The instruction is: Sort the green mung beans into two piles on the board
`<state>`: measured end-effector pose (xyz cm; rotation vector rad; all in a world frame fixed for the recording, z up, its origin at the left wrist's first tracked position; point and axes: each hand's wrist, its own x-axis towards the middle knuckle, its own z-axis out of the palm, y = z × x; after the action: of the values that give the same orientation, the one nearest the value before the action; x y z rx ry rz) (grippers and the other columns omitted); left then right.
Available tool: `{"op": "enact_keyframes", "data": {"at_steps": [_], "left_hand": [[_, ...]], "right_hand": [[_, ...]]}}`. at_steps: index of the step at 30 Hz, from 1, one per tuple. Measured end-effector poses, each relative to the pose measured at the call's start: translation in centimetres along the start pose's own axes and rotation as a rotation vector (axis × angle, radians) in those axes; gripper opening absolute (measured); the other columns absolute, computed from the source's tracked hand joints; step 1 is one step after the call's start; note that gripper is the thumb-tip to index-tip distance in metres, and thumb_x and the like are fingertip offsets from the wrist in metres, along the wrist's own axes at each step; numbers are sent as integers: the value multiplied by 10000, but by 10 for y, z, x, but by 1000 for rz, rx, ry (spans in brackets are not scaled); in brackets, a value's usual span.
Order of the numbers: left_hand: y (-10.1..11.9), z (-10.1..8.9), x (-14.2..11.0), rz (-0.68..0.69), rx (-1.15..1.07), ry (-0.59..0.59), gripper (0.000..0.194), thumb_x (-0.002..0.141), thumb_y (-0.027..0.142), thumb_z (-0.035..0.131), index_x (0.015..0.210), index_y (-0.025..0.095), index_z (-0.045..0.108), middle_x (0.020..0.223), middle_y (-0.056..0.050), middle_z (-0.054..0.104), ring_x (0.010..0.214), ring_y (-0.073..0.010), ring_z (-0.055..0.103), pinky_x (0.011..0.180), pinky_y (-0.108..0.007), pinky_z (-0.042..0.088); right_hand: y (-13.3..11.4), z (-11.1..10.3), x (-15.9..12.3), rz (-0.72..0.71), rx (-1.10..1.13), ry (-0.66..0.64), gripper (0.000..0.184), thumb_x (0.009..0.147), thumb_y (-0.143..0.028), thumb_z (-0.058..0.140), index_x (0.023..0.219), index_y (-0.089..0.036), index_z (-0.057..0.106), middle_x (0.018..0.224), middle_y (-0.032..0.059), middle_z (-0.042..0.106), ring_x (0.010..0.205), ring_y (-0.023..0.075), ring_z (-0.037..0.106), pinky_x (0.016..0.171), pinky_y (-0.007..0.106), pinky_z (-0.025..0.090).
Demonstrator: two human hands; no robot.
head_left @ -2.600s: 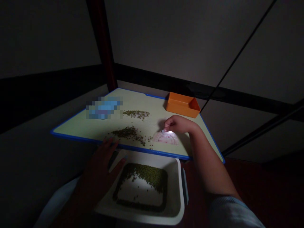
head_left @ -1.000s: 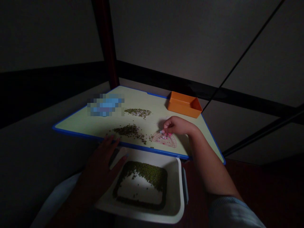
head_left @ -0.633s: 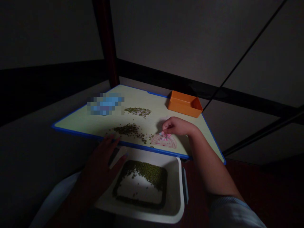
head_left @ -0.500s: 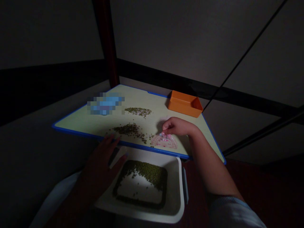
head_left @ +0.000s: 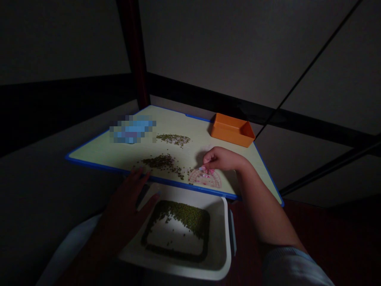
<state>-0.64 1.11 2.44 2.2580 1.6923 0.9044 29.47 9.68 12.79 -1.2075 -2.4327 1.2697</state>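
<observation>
While our left hand (head_left: 126, 200) lay spread over the left side of the white tub (head_left: 228, 242), its thumb well apart from its fingers, we had our right hand (head_left: 219, 158) drawn narrow beyond the tub, thumb and fingers pinched together at the straight edge of a clear, pink-patterned protractor (head_left: 205, 180). The protractor lay on the pale, blue-rimmed board (head_left: 119, 153) just past the tub's far side, its curved edge toward the tub; whether all of it sat flat, we could not tell. Our left fingertips reached the board's rim beyond the tub's far left corner, and we saw nothing in their grasp, though the dim light hid whether they pressed down.

Inside the tub we saw small green beans (head_left: 193, 218) banked toward its far right corner, with a few strays across the floor. Beyond the tub, toward its left, lay a nearer heap (head_left: 160, 162), trailing beans toward the protractor, and a thinner heap (head_left: 174, 139) lay farther off. Well beyond the tub's right side stood an open orange box (head_left: 232, 131); far past its left lay a blue item (head_left: 133, 130), too pixelated for us to name.
</observation>
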Motion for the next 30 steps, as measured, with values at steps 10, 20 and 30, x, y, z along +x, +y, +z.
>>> {"op": "enact_keyframes", "data": {"at_steps": [10,20,30], "left_hand": [[0,0,-1,-8,8,-25,647,836,582,412,1337,174,432,1501,-138,366,1415,-288,271,1138,-495,276],[1,0,1,-6,6,-15,649,837,578,406,1324,152,454,1480,-154,396,1405,-297,295,1132,-502,290],[0,0,-1,-5,-17,-3,619,826,576,428,1326,212,450,1487,-120,394,1401,-288,305,1129,-517,294]], "right_hand": [[-1,-6,-3,66,-80,70,171,776,-254,582,672,-133,641,570,-12,612,539,90,519,578,226,367],[-6,-1,0,42,-134,113,198,785,-272,578,644,-137,606,557,-27,558,535,79,451,569,225,326],[-2,4,5,-34,-101,73,208,818,-290,566,698,-133,631,589,-17,589,556,88,497,597,233,348]]}}
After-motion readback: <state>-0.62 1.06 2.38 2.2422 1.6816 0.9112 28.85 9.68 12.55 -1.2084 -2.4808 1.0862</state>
